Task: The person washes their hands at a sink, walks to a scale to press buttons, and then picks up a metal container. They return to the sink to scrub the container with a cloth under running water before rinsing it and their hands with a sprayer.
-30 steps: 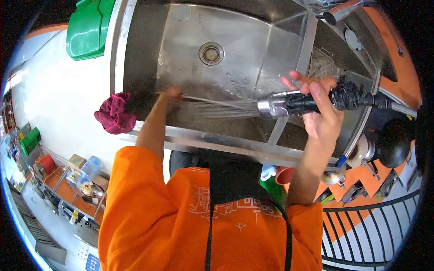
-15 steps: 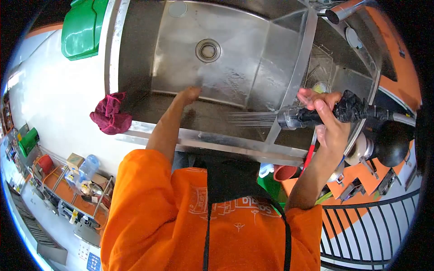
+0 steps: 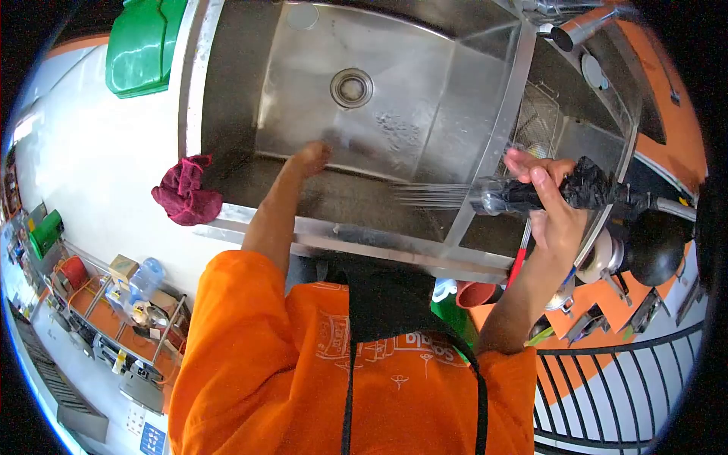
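My right hand grips a spray nozzle wrapped in black, its clear head facing left. Fine jets of water shoot from it toward the near wall of the steel sink. Inside the sink, my left hand hangs close to the near edge of the basin floor. Its fingers are blurred and turned away, so I cannot make out whether they are curled round anything. A round drain sits in the floor beyond that hand.
A crumpled maroon cloth drapes over the sink's left front corner. To the right, a wire basket stands in a second basin beside a red-handled tool. A green bin is at far left, a black railing at lower right.
My left hand has shifted slightly left along the near side of the sink. The nozzle keeps spraying in nearly the same place, and wet streaks on the basin floor have shrunk to droplets.
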{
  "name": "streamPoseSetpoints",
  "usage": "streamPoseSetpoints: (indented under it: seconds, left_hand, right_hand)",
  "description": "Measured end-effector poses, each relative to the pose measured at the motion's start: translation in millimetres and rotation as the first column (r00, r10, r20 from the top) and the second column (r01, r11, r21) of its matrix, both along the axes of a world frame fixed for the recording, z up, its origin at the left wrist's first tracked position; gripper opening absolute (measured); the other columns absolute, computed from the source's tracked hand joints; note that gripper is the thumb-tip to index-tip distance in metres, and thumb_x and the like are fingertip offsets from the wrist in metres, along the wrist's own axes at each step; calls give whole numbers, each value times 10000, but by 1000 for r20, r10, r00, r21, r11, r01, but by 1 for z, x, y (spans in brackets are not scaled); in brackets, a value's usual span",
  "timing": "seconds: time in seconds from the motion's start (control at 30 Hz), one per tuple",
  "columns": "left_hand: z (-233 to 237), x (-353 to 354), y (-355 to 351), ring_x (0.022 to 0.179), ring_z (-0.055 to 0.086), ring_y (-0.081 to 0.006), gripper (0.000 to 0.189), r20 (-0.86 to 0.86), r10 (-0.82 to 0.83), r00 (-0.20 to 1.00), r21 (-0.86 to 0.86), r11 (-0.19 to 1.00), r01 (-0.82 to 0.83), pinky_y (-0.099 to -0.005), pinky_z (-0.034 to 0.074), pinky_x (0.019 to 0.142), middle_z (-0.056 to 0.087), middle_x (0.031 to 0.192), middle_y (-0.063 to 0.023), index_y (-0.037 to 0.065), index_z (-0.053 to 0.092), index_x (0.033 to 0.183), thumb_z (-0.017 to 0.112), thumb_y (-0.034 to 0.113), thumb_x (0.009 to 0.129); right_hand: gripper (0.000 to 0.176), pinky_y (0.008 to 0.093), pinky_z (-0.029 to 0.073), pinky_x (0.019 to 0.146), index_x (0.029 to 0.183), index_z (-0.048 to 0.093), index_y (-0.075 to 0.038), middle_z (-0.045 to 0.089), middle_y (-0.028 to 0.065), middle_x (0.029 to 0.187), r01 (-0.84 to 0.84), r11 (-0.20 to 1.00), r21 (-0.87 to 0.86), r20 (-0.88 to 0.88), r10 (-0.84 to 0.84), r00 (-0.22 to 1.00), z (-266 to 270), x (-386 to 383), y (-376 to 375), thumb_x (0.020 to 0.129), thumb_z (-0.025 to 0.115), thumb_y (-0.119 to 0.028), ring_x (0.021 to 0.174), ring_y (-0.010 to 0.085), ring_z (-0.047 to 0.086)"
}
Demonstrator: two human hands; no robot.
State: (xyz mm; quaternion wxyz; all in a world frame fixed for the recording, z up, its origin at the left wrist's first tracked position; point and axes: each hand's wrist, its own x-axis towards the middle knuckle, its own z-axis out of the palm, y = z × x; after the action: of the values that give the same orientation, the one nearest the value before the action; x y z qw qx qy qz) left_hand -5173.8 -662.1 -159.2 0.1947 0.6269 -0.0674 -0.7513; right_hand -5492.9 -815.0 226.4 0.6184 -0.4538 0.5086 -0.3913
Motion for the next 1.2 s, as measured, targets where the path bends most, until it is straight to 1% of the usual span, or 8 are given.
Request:
streamPoseSetpoints:
  seconds: [0.1, 0.3, 0.33, 0.4, 0.47, 0.5, 0.57, 1.2]
  left_hand:
    - [18, 13, -11, 755, 567, -228, 290, -99, 401, 911, -25, 914, -405, -345, 480, 658, 577, 896, -103, 36, 521, 989, 430, 293, 890]
    - [2, 96, -67, 736, 577, -239, 235, -37, 637, 770, 55, 771, -635, -345, 506, 700, 574, 818, -107, -9, 523, 952, 393, 183, 913]
    - [-31, 128, -73, 753, 581, -248, 259, 36, 302, 953, -617, 757, -216, -353, 509, 705, 580, 846, -122, -21, 523, 994, 391, 187, 914]
    - [-34, 158, -93, 789, 587, -266, 309, 454, 16, 891, -804, 439, 402, -361, 514, 723, 586, 923, -148, -38, 505, 1080, 367, 186, 918]
    - [34, 169, -162, 818, 593, -266, 334, 265, 113, 958, -594, 801, 70, -350, 515, 754, 587, 1000, -155, -34, 491, 1126, 329, 175, 923]
    - [56, 171, -196, 828, 597, -257, 335, -7, 341, 940, -385, 867, -317, -340, 514, 773, 589, 1028, -151, -26, 492, 1128, 312, 170, 925]
    - [105, 153, -237, 838, 601, -221, 345, 20, 508, 861, -400, 793, -459, -313, 509, 788, 594, 1050, -133, -23, 485, 1141, 284, 157, 927]
    - [95, 82, -255, 770, 604, -172, 242, 164, 313, 935, -388, 892, -231, -293, 514, 716, 626, 913, -85, 27, 565, 993, 412, 186, 892]
  right_hand:
    - [133, 469, 461, 856, 773, 437, -36, 609, 211, 835, 68, 996, 52, 180, -77, 981, -1, 23, 1, 824, 528, 45, 896, 312, 605]
    - [87, 570, 420, 900, 831, 472, -68, 608, 164, 825, 216, 974, 68, 596, -213, 774, -17, 74, -20, 854, 527, -4, 999, 388, 559]
    - [58, 650, 286, 968, 842, 548, -105, 609, 101, 876, 222, 975, 19, 566, -193, 801, -15, 82, -25, 879, 512, -80, 1114, 343, 497]
    - [70, 629, 288, 982, 820, 560, -104, 612, 96, 864, 369, 929, 32, 603, -312, 735, -18, 95, -36, 878, 522, -96, 1106, 327, 506]
    - [82, 573, 324, 978, 793, 573, -91, 619, 84, 843, 521, 853, 26, 607, -427, 670, -15, 113, -49, 864, 564, -130, 1070, 277, 533]
    - [73, 560, 337, 965, 804, 568, -84, 618, 81, 849, 564, 826, -8, 599, -448, 664, -16, 118, -57, 859, 572, -131, 1053, 267, 540]
    - [74, 532, 362, 939, 827, 560, -71, 617, 76, 860, 644, 761, -78, 583, -490, 648, -17, 126, -70, 849, 590, -135, 1019, 249, 555]
    - [63, 410, 436, 851, 864, 491, -63, 606, 131, 958, 688, 708, -158, 539, -521, 661, -32, 109, -92, 867, 547, -91, 953, 199, 574]
